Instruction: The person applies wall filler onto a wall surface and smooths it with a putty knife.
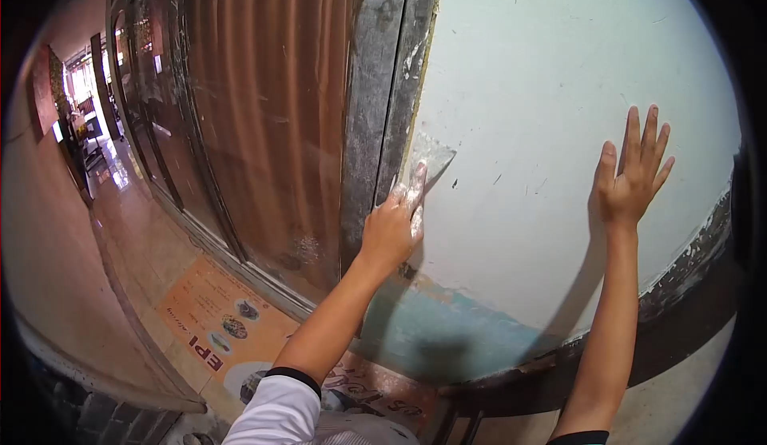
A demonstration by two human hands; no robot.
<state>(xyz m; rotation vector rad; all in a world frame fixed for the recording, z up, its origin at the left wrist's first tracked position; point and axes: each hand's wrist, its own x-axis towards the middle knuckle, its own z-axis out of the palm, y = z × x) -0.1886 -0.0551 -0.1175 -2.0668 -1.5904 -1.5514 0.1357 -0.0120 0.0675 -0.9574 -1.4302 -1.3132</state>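
My left hand (393, 229) is closed around a putty knife (430, 157), its index finger stretched along the tool. The triangular blade lies against the white wall panel (527, 69), close to the panel's left edge. White residue coats the tool and some of the fingers. To the right, my right hand (629, 185) rests with spread fingers against the same panel and holds nothing. Scratches and small dark chips mark the white surface between the two hands. Below it runs a band of exposed turquoise paint (463, 325).
A worn dark wooden frame (371, 85) borders the panel on the left, beside a glass pane (264, 125) with a brown curtain behind it. An orange printed banner (209, 317) covers the floor. A dark curved ledge (679, 317) runs below the panel. A tiled corridor (124, 197) stretches away at left.
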